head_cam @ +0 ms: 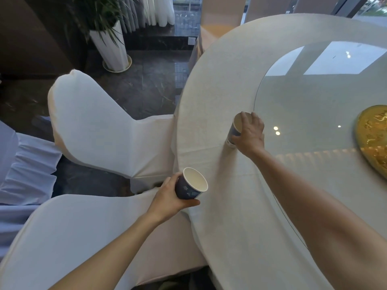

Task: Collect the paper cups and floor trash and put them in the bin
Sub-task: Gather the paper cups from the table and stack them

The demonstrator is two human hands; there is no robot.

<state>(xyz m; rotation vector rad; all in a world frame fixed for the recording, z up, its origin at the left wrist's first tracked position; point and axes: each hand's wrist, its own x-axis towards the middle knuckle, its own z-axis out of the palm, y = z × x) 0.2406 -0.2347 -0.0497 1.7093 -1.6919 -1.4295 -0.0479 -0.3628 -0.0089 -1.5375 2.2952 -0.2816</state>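
Observation:
A blue paper cup with a white inside is held upright in my left hand, just off the near left edge of the round table. A second blue paper cup stands on the white tablecloth beside the glass turntable. My right hand is wrapped around this cup from the right, fingers over its rim, thumb low on its side. Its base touches the cloth. No bin and no floor trash are in view.
Two white-covered chairs stand left of the table, one right under my left arm. A gold plate sits on the turntable at the right. A potted plant stands on the dark marble floor at the back.

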